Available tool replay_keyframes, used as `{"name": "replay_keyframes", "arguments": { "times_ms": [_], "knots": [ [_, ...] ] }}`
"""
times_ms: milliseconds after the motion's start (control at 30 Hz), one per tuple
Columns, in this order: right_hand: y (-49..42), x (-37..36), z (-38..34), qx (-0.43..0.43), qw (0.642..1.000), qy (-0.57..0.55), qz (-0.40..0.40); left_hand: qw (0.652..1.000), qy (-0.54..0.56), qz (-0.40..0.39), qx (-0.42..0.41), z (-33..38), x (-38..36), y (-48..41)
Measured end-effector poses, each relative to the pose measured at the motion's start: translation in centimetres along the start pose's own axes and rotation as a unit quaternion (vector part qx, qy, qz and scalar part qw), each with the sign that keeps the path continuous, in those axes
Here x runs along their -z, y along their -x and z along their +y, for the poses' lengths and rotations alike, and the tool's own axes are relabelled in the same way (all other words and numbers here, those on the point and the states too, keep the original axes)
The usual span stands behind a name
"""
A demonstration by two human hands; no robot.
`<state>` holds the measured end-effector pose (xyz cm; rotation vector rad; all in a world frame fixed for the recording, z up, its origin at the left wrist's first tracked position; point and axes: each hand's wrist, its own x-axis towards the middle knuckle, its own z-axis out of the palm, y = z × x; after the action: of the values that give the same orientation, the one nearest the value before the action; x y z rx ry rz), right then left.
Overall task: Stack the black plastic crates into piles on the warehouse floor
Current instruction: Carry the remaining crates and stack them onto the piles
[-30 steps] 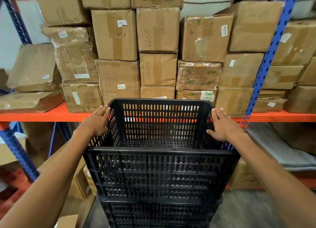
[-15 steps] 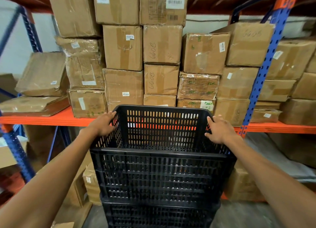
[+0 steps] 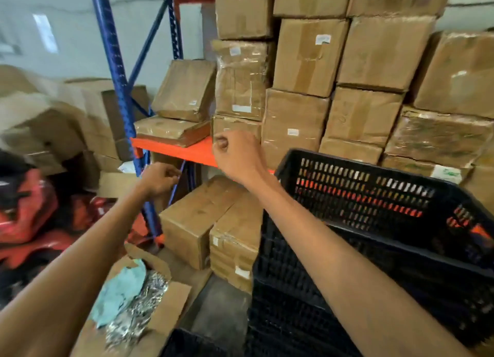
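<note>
A pile of black plastic crates (image 3: 374, 223) stands at the right, the top crate open and empty. The rim of another black crate (image 3: 187, 343) shows at the bottom edge. My left hand (image 3: 160, 178) is left of the pile, loosely curled and holding nothing. My right hand (image 3: 235, 153) is raised in front of the orange shelf, fingers curled into a loose fist, apart from the crates. My right forearm crosses in front of the pile's left side.
A blue and orange rack (image 3: 117, 89) carries stacked cardboard boxes (image 3: 307, 62). More boxes (image 3: 208, 223) sit on the floor left of the crates. An open box with cloth and foil (image 3: 131, 300) lies at bottom left. Red items (image 3: 29, 217) lie at the far left.
Both hands have let go of the top crate and drawn left, off its rim. My view has swung left, so the crate pile now sits at the right.
</note>
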<state>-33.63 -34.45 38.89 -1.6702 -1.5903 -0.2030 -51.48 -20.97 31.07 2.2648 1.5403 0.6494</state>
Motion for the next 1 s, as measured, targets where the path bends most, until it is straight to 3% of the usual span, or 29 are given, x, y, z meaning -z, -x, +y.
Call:
{"name": "replay_keyframes", "arguments": {
  "times_ms": [200, 367, 533, 667, 867, 1000],
  "knots": [
    [7.1, -20.0, -6.2, -0.027, 0.981, -0.052, -0.187, 0.982, -0.04, -0.093, 0.157, -19.5, -3.0, 7.4],
    [19.0, -35.9, -2.5, -0.122, 0.915, -0.021, -0.385, 0.932, 0.023, -0.184, 0.313, -35.0, -11.8, 14.8],
    [30.4, -46.6, 3.8, -0.181, 0.83, 0.051, -0.525, 0.824, 0.132, -0.222, 0.505, -43.8, -23.3, 24.5],
    [35.9, -55.1, 9.9, -0.164, 0.798, 0.106, -0.57, 0.736, 0.19, -0.216, 0.613, -47.5, -34.6, 31.5],
    [41.9, -70.6, 23.0, -0.154, 0.766, 0.16, -0.603, 0.564, 0.274, -0.082, 0.775, -50.4, -53.3, 38.3],
    [45.2, -79.5, 32.2, -0.164, 0.766, 0.175, -0.596, 0.489, 0.322, 0.051, 0.809, -52.4, -63.9, 41.0]
  ]
}}
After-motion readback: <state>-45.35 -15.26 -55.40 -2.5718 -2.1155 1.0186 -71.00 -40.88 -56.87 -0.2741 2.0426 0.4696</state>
